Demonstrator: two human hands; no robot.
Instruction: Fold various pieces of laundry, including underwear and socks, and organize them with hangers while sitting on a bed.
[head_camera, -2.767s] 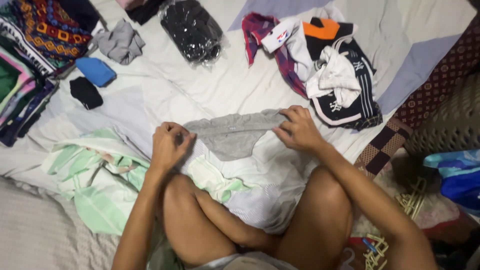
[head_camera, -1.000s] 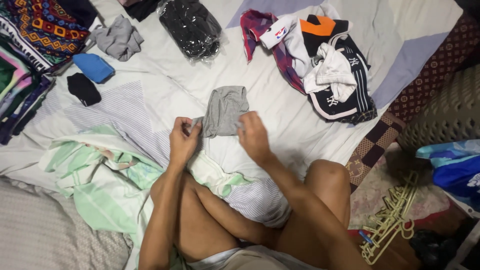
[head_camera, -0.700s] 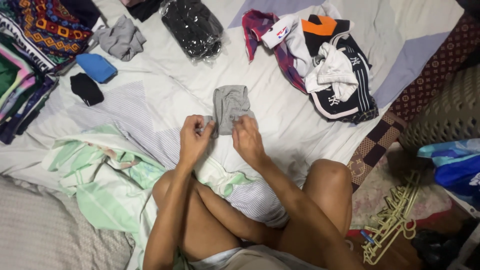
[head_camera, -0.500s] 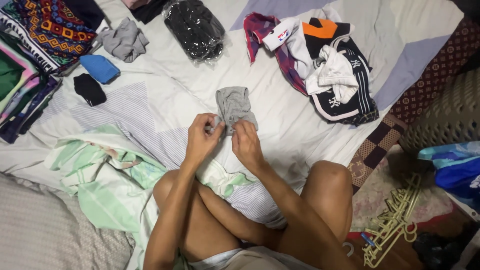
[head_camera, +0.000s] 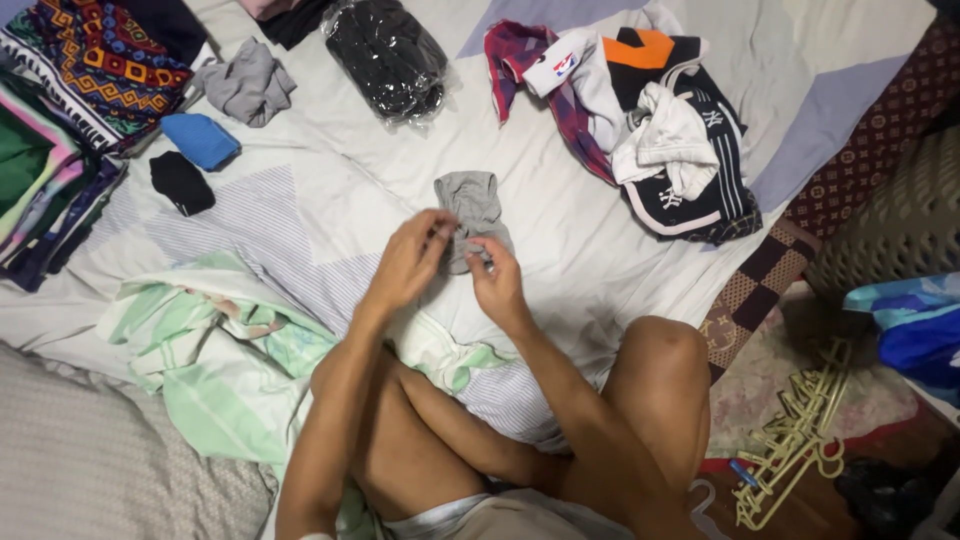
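Grey cotton garment (head_camera: 472, 212), folded small: our left hand (head_camera: 408, 264) and right hand (head_camera: 497, 278) pinch its near edge, grips closed, flattening it against the white bedsheet (head_camera: 560, 215).

grey garment (head_camera: 470, 205) — folded small, narrow | flat on white sheet (head_camera: 560, 250)

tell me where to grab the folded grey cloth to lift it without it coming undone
Probably at the near end of the folded grey cloth, coming from the person's side. It lies as a narrow strip pointing away, and both the left hand and right hand already pinch its near edge there. Gripping across all layers at that end should keep the fold together.
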